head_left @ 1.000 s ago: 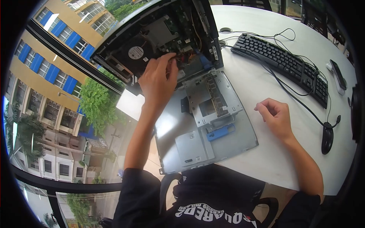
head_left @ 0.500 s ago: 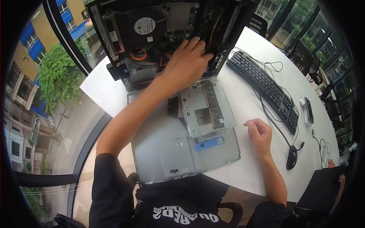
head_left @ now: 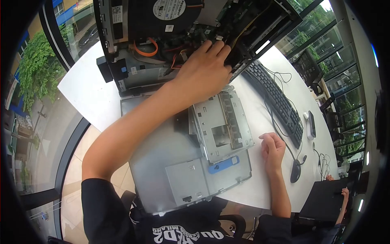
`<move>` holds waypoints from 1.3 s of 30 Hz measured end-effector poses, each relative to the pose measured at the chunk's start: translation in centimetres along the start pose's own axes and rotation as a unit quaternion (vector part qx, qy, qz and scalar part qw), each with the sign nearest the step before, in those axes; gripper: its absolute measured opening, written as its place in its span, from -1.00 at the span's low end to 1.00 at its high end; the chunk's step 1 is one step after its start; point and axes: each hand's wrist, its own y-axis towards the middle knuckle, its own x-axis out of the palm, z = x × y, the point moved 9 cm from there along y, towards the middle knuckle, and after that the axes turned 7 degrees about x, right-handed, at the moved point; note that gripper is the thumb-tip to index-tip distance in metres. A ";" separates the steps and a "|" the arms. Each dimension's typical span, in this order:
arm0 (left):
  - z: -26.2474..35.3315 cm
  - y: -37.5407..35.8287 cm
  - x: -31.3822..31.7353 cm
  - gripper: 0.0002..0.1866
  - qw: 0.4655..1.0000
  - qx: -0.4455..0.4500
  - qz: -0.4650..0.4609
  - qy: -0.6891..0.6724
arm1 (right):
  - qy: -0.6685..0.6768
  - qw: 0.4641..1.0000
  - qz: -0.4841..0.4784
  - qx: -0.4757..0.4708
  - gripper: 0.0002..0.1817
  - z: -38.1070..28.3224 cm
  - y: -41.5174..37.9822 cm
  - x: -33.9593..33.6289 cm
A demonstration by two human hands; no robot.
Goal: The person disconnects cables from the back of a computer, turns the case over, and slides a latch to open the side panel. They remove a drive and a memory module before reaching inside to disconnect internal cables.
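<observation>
And here, inside the open computer case point(head_left: 148, 77), the left hand point(head_left: 207, 71) is held over the motherboard point(head_left: 201, 31), fingers bent downward. Its fingertips are partly hidden, so whether anything is pinched in that grip cannot be told. The case is stood on the table point(head_left: 256, 197), behind the metal panel point(head_left: 154, 142), on which a drive bracket point(head_left: 209, 110) is carried. To the side, the right hand point(head_left: 273, 148) is rested on the table, its grip loosely curled, nothing seen in it, near the keyboard point(head_left: 280, 97).
</observation>
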 end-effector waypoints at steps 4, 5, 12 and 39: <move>-0.2 0.0 0.1 -0.67 0.999 -0.008 0.025 0.025 | -0.001 1.000 -0.006 -0.007 -0.76 0.2 0.1 -0.1; -0.2 0.0 0.0 -0.65 0.999 -0.010 0.035 0.035 | 0.000 1.000 -0.010 -0.010 -0.76 0.2 0.1 -0.1; -0.3 -0.1 -0.2 -0.61 0.996 -0.012 0.081 0.017 | 0.002 1.000 -0.022 -0.012 -0.76 0.2 0.0 -0.1; -0.2 -0.3 -0.7 -0.82 0.996 0.008 0.083 -0.030 | -0.010 1.000 -0.025 -0.016 -0.75 0.1 -0.1 0.0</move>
